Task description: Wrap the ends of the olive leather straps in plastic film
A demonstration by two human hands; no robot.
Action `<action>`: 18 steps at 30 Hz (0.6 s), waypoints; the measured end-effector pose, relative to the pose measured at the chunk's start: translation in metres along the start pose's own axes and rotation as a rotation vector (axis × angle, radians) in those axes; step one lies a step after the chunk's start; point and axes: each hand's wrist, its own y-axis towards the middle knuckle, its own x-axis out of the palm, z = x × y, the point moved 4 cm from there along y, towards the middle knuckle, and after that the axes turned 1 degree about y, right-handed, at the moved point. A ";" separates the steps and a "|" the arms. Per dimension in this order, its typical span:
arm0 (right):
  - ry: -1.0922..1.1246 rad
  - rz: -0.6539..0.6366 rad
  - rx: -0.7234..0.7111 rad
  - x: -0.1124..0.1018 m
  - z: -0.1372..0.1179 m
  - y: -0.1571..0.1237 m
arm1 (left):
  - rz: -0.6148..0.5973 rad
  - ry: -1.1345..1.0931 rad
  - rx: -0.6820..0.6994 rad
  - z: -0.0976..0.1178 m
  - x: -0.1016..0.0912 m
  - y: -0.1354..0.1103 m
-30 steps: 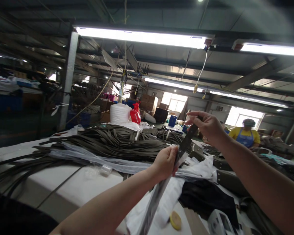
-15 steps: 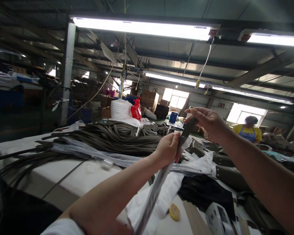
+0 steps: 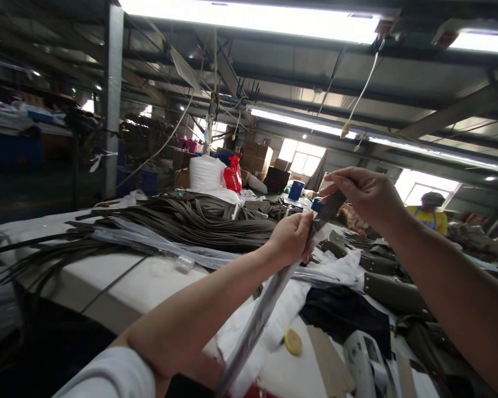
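Note:
My left hand (image 3: 290, 237) is closed around a long clear plastic sleeve (image 3: 259, 318) that slants down toward the bottom of the view. From the sleeve's upper mouth sticks out the end of a dark olive strap (image 3: 329, 209). My right hand (image 3: 367, 193), a little higher and to the right, pinches that strap end between thumb and fingers. How far the strap reaches inside the sleeve is hard to make out. Behind my left hand, a large heap of similar dark straps (image 3: 199, 224) covers the table, with a bundle of clear plastic sleeves (image 3: 149, 243) in front of it.
On the white table (image 3: 112, 279) lie a round yellow item (image 3: 292, 341), beige card strips (image 3: 330, 356), a white dispenser-like device (image 3: 363, 359) and black cloth (image 3: 346, 315). Dark olive pieces with studs (image 3: 392, 287) are at right. A person in yellow (image 3: 437, 221) is farther back.
The view has tipped slightly downward, so the lamps and background sit higher. Both hands have shifted a little up and right in the picture, keeping their hold on the sleeve and strap.

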 end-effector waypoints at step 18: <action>0.303 -0.142 0.335 0.074 0.042 -0.060 | 0.138 -0.129 -0.117 -0.063 -0.015 -0.061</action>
